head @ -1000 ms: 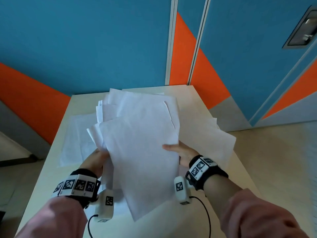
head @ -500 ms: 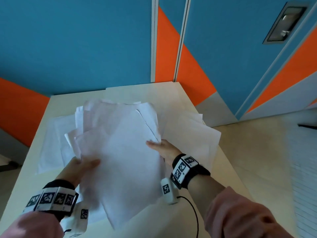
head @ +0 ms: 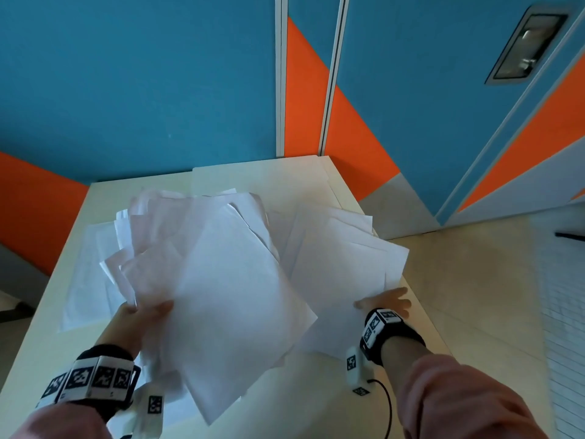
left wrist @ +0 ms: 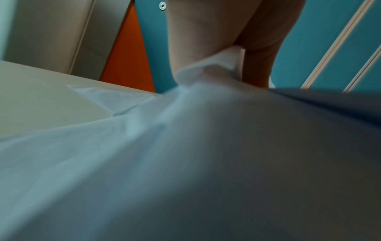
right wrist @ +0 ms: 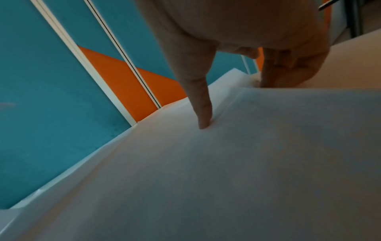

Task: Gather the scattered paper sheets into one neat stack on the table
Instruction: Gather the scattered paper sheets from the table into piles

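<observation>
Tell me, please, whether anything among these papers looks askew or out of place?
Yes. The bundle gripped by the left hand is fanned out with corners askew. The sheets under the right hand overhang the table edge.

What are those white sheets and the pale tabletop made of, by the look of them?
White sheets: thin matte paper, judging by how they bend and let light through in the left hand. Pale cream tabletop: smooth, faintly glossy, probably laminate; uncertain.
</observation>
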`<state>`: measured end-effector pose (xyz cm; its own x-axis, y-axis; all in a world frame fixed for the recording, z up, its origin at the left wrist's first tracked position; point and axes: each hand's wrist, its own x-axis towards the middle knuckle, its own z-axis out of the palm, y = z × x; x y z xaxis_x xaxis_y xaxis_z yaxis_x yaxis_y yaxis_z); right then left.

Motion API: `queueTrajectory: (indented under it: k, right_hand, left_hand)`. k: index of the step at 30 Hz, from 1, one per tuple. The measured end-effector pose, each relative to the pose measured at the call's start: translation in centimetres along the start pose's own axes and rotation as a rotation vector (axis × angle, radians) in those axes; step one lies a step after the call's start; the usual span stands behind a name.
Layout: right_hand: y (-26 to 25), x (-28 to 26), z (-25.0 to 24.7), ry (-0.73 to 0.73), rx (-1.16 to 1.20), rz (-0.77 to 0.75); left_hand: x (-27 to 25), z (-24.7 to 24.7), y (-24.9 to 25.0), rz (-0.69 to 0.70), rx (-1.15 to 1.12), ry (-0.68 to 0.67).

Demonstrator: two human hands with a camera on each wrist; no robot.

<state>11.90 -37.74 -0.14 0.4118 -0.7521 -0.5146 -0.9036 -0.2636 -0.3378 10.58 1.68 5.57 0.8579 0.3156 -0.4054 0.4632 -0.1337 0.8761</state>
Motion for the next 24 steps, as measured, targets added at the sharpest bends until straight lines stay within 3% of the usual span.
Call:
queueTrajectory:
  k: [9,17,24]
  right_hand:
    - [-1.1,0.5,-0.2,-0.084,-0.095,-0.077]
    - [0.0,1.4,-0.4,-0.199,0.339,-0.277]
    - [-0.4,1.3,-5.1,-0.518,0.862,-0.533]
  left_hand:
    - [-1.6,-0.1,0.9,0.021,-0.015,0.006]
    - [-2.6,-1.7,1.1,0.006,0.049,0.105]
    - [-1.0,-4.2,-0.6,-0.045,0.136,0.159]
